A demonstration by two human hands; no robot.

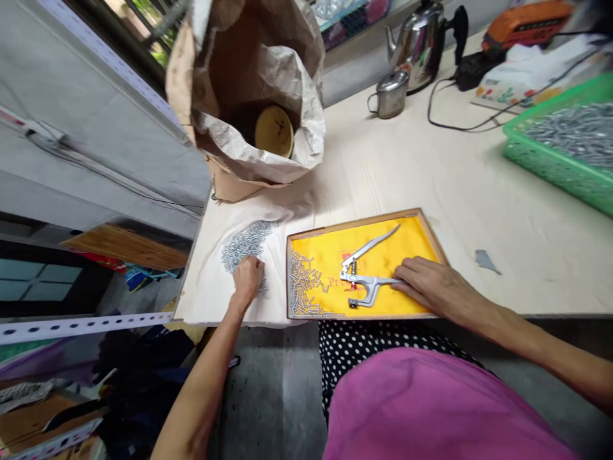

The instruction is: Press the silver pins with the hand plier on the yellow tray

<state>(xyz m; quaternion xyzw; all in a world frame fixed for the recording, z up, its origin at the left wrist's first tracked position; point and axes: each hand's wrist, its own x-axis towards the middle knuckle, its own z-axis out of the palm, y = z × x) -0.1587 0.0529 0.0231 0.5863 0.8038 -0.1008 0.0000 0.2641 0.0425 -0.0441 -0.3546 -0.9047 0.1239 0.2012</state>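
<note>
My left hand (249,277) is closed at the lower edge of a pile of small grey metal pins (246,244) on the pale cloth; what its fingers hold, if anything, is hidden. A shallow wooden-rimmed tray (433,239) with a yellow base lies in front of me, with more metal pins (301,281) heaped at its left end. Metal hand pliers (371,281) rest open in the tray, and my right hand (424,281) has its fingers closed on the end of one handle.
A large paper sack (244,176) with a round yellowish object (274,131) inside stands behind the pile. Farther back are a metal cup (391,96) and kettle (419,48). A green basket (550,163) of metal pieces is at right, a grey scrap (486,260) nearer.
</note>
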